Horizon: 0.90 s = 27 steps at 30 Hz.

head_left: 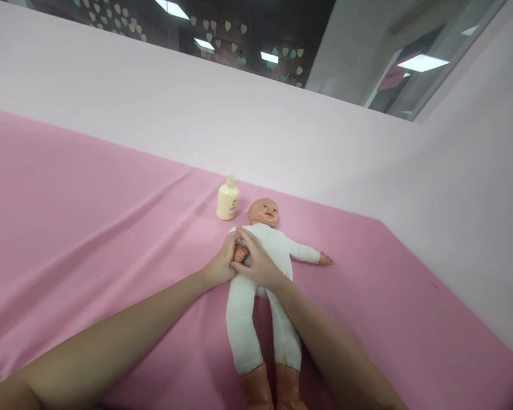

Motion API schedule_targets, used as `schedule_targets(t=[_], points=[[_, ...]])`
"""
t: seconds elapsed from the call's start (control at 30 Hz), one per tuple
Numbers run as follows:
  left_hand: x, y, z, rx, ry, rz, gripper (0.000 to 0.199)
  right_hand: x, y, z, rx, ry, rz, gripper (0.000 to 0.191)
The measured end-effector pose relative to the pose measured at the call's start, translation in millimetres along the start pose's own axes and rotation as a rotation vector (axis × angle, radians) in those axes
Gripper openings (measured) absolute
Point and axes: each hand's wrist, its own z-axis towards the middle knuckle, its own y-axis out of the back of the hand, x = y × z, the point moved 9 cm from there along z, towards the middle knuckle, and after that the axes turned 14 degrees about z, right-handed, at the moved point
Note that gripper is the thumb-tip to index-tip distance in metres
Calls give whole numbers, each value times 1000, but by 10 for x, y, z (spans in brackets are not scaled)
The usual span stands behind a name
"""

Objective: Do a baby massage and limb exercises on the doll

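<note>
A baby doll (277,245) in a white cloth body lies on its back on the pink sheet, head away from me and feet toward me. My left hand (222,263) curls round the outer side of the doll's bent arm, on the left of its body. From the other side, my right hand (260,266) rests over the doll's belly, its fingers and thumb curved about the same arm. Between my hands shows the doll's small fist (240,254). My left fingers are partly hidden. The doll's other arm (305,252) stretches out to the right.
A cream pump bottle (228,200) stands upright just left of the doll's head. The pink sheet (111,228) has folds on the left. Behind it rises a white wall (175,119) with a window (256,34) bearing heart stickers; another wall borders the right side.
</note>
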Motion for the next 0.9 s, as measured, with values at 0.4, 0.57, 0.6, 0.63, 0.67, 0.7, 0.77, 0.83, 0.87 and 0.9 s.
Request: schedule_targets(t=[0.4, 0.57, 0.6, 0.63, 0.67, 0.7, 0.77, 0.83, 0.87, 0.9], points=[[545, -167, -64, -7, 94, 126, 80, 26, 71, 24, -80, 16, 56, 39], [489, -162, -52, 5, 44, 162, 76, 42, 115, 5, -134, 30, 70, 23], [476, -164, -48, 13, 36, 174, 73, 55, 116, 0, -139, 37, 59, 21], [461, -164, -44, 18, 31, 185, 71, 69, 117, -3, -145, 43, 45, 19], [441, -160, -40, 21, 26, 192, 69, 83, 121, -6, -153, 50, 33, 17], [414, -156, -35, 24, 21, 194, 69, 96, 124, -7, -159, 57, 24, 15], [345, -140, -27, 28, 14, 182, 71, 120, 131, -7, -169, 75, 17, 11], [275, -114, -22, 30, 18, 152, 72, 141, 134, -6, -167, 97, 16, 7], [243, -101, -20, 32, 24, 128, 73, 149, 132, -7, -162, 110, 17, 4], [220, -90, -19, 34, 34, 102, 74, 156, 128, -9, -153, 125, 18, 3]])
